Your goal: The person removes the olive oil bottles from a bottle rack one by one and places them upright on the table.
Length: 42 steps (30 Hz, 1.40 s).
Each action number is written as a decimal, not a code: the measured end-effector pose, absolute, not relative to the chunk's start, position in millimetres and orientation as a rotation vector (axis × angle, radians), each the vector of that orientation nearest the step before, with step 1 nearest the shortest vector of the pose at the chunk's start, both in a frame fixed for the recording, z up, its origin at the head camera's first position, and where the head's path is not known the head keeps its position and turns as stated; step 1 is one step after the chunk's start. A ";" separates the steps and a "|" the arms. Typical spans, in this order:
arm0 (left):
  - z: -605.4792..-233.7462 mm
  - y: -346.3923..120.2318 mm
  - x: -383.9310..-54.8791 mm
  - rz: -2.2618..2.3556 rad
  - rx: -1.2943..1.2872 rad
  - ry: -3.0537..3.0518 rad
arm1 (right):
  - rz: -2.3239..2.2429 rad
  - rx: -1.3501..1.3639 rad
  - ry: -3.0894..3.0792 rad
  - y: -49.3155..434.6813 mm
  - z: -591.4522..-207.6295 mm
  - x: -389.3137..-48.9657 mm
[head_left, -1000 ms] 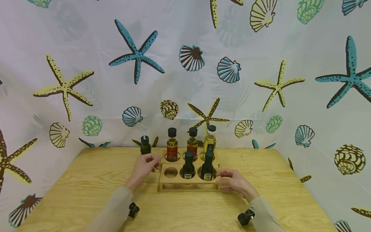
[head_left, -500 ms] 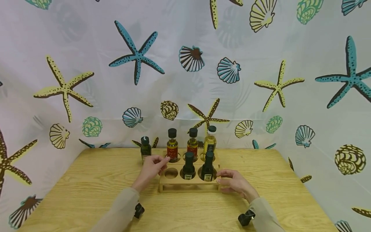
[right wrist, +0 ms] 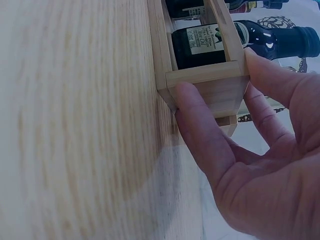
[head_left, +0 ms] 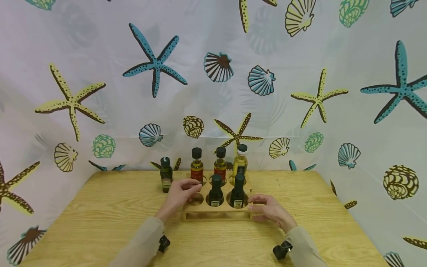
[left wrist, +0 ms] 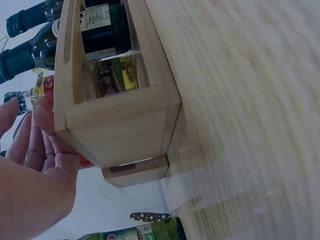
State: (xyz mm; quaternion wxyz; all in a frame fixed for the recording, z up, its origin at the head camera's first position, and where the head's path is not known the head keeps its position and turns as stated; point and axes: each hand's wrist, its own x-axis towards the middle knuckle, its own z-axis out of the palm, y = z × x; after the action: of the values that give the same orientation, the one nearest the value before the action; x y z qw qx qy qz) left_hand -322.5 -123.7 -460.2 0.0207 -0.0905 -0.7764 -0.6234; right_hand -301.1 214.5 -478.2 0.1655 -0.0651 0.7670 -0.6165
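A two-tier wooden rack point(head_left: 221, 209) holds several bottles. Over its front left end is my left hand point(head_left: 181, 193), thumb and fingers bent with nothing between them, partly covering the vacant front left hole point(head_left: 197, 200). My right hand point(head_left: 269, 210) touches the rack's right end; in the right wrist view its fingertips point(right wrist: 189, 95) lie on the end panel and top corner. Two dark bottles with black caps, one in the middle point(head_left: 216, 193) and one on the right point(head_left: 238, 193), fill the other front holes.
The back tier carries two red-labelled oil bottles, left point(head_left: 197, 171) and middle point(head_left: 220, 167), and a yellow oil bottle point(head_left: 240, 163). A green bottle point(head_left: 166, 178) stands on the wooden table point(head_left: 110, 211) left of the rack. A patterned curtain point(head_left: 213, 111) hangs behind.
My left hand has moved right, from beside the green bottle to over the rack's front left hole, uncovering more of that bottle. The right hand stays at the rack's end.
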 end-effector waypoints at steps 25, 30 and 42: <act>-465.4 -87.6 -315.7 -1.887 -0.378 -2.422 | -1.756 -0.163 2.168 213.3 -480.6 -301.7; -459.6 -80.2 -314.9 -1.861 -0.389 -2.458 | -1.763 -0.178 2.170 213.8 -480.1 -300.4; -453.9 -72.4 -315.2 -1.829 -0.483 -2.469 | -1.755 -0.159 2.183 212.7 -478.1 -301.9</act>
State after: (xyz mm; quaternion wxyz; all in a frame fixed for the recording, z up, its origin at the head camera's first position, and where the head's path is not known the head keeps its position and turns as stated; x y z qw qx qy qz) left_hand -315.2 -72.4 -453.9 0.0158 -0.1552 -0.7937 -0.5879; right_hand -301.9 212.7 -478.1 0.1670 -0.0559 0.7672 -0.6167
